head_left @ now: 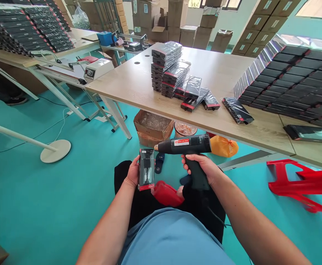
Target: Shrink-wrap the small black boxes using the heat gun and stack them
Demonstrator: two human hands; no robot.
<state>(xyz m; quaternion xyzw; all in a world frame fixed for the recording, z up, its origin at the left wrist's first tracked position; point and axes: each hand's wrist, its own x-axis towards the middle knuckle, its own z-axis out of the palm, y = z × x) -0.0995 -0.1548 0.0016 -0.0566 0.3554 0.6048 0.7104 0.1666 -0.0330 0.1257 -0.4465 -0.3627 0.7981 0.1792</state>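
Observation:
My left hand [133, 171] grips a flat black box [146, 169] with a red lower edge by its left side. The box is upright over my lap, and pale shapes show on its front. In my right hand [202, 165] is a black heat gun [195, 145], my fingers wrapped round its handle. Its nozzle points left at the top right corner of the box, very close to it. On the table ahead stands a stack of film-wrapped boxes [168, 71], with several loose ones [194, 99] lying in front.
A big block of stacked boxes [290, 81] fills the table's [128, 82] right side. Below stand a carton of plastic film [153, 129], an orange bag [224, 146] and a red stool [301, 184]. A sealing machine [98, 70] and a white stand base [55, 151] are on the left.

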